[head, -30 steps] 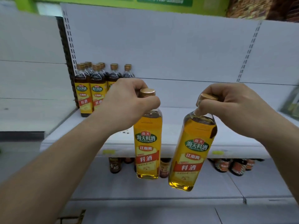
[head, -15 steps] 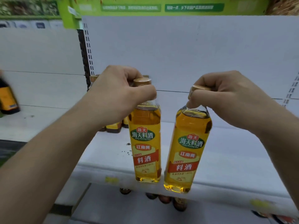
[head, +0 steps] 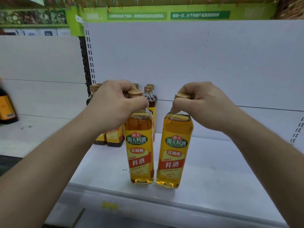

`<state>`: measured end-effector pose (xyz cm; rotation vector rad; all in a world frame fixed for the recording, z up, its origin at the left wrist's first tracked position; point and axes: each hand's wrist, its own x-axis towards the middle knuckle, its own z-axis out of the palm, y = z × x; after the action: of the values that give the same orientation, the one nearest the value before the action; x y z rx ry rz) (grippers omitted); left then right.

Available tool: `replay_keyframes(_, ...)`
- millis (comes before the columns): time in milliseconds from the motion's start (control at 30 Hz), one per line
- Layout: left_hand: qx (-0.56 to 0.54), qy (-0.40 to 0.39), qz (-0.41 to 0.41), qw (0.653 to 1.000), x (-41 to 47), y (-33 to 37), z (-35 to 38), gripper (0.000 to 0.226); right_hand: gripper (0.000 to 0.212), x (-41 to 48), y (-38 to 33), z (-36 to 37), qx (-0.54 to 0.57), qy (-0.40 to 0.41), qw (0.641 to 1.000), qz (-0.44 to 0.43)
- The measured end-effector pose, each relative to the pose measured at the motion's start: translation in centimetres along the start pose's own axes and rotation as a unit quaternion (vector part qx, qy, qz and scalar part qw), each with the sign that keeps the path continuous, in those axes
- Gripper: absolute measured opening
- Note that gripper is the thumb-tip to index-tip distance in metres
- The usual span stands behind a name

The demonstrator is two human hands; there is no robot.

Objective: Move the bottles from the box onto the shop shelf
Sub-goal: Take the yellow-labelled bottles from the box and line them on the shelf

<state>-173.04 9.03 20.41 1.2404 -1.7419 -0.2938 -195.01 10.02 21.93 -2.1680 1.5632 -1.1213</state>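
My left hand (head: 113, 104) grips the neck of a yellow-labelled bottle (head: 139, 145) with a gold cap. My right hand (head: 204, 104) grips the cap and neck of a second, matching bottle (head: 175, 150). Both bottles hang upright, side by side, over the front part of the white shop shelf (head: 222, 178), their bases near its surface. Whether they touch the shelf I cannot tell. Several like bottles (head: 150, 99) stand in a group at the shelf's back left, partly hidden behind my left hand. The box is out of sight.
A slotted black upright (head: 87, 60) divides this bay from the left one, where a dark bottle with an orange label (head: 6, 106) stands at the frame's edge. A green sign strip (head: 164, 14) runs above. The shelf stretches bare to the right of the held bottles.
Both hands have carried their bottles up and forward over the shelf. The right bottle, tilted earlier, now hangs almost upright. The view has risen, so the lower shelf has dropped out of sight.
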Motion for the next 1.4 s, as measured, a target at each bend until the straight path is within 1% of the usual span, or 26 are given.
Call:
replay_keyframes(100,-0.004,-0.007,0.003,1.0,1.1,-1.4,0.0,0.015,0.009,0.9,-0.3,1.0,-0.015,0.0,1.0,0.013)
replay_keyframes(500,-0.029,-0.055,0.03,0.998,6.2,-6.3,-0.5,0.014,0.009,4.8,-1.5,5.3,-0.026,0.012,0.998,0.06)
replay_keyframes(700,-0.034,-0.087,0.04,0.995,8.4,-8.6,0.0,0.014,0.01,6.9,-1.2,7.2,-0.031,0.021,0.996,0.079)
replay_keyframes(900,-0.034,-0.099,0.047,0.993,9.6,-10.4,0.7,0.015,0.009,8.5,-0.6,8.6,-0.037,0.013,0.995,0.089)
replay_keyframes(1200,-0.015,-0.084,0.027,0.996,10.4,-10.8,1.0,0.013,0.011,10.2,-0.3,9.4,-0.045,-0.006,0.995,0.085)
replay_keyframes(1400,0.036,-0.109,0.014,0.993,11.1,-10.7,0.6,0.012,0.01,11.0,-0.3,9.5,-0.063,-0.023,0.994,0.082)
